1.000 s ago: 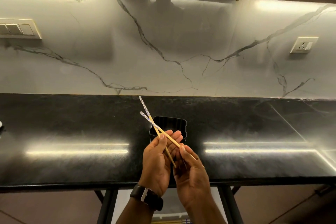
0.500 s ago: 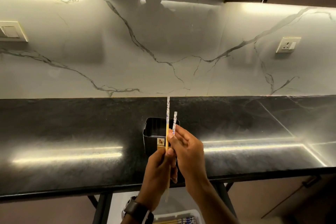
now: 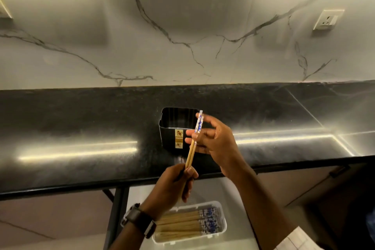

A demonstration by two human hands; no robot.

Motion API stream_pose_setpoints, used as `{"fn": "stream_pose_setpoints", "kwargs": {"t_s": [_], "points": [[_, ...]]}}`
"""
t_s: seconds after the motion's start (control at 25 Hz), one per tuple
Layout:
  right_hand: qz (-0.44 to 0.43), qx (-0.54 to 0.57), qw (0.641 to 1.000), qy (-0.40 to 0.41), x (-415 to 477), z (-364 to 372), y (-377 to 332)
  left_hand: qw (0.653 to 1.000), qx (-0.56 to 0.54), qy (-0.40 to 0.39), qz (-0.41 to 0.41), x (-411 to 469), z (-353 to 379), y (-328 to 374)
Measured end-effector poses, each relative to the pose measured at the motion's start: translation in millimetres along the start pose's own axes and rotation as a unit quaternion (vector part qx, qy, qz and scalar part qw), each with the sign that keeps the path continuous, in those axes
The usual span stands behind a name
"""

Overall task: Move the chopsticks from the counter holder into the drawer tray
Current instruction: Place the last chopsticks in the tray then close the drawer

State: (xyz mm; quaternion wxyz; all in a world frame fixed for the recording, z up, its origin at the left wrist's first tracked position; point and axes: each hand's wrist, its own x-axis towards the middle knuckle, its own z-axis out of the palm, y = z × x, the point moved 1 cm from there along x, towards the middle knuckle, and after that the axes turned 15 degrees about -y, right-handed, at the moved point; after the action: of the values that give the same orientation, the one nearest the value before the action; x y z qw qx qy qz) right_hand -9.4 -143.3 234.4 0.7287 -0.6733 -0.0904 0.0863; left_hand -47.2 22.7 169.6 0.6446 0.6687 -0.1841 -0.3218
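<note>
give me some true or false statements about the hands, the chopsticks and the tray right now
1. The left hand and the right hand both hold the pair of chopsticks. True.
2. The pair of chopsticks already lies in the tray. False: it is in the hands, outside the tray.
3. The tray holds stored chopsticks with their patterned ends to the right. True.
4. The watch sits on the right wrist. False: it is on the left wrist.
5. The holder lies tipped over. False: it stands upright on the counter.
</note>
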Motion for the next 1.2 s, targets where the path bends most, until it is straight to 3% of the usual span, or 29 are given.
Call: {"fn": "stream_pose_setpoints", "kwargs": {"t_s": [0.2, 0.28, 0.4, 0.48, 0.6, 0.72, 0.84, 1.0, 1.08, 1.2], "points": [[-0.007, -0.164, 0.986, -0.019, -1, -4, 28, 0.998, -0.028, -0.020, -0.045, -6, 0, -26], [0.001, -0.173, 0.985, -0.025, -2, -5, 37, 0.998, -0.032, -0.023, -0.052, -5, 1, -38], [0.003, -0.090, 0.996, 0.005, -12, -9, 48, 0.997, -0.015, -0.023, -0.074, -2, -2, -52], [0.012, 0.015, 0.996, 0.086, -31, -13, 65, 0.994, 0.003, -0.041, -0.100, -5, -9, -61], [0.100, 0.201, 0.939, 0.260, -70, -17, 116, 0.984, 0.022, -0.071, -0.162, -25, -29, -87], [0.256, 0.333, 0.840, 0.344, -95, -13, 178, 0.970, -0.080, 0.043, -0.226, -43, -39, -116], [0.368, 0.392, 0.778, 0.325, -98, -1, 214, 0.919, -0.190, 0.219, -0.267, -44, -27, -140], [0.431, 0.369, 0.774, 0.282, -96, 2, 228, 0.849, -0.276, 0.375, -0.251, -33, -4, -165], [0.429, 0.359, 0.779, 0.283, -94, -1, 230, 0.810, -0.351, 0.395, -0.256, -27, 4, -169], [0.430, 0.331, 0.786, 0.296, -95, -4, 233, 0.779, -0.423, 0.377, -0.269, -18, 9, -177]]}}
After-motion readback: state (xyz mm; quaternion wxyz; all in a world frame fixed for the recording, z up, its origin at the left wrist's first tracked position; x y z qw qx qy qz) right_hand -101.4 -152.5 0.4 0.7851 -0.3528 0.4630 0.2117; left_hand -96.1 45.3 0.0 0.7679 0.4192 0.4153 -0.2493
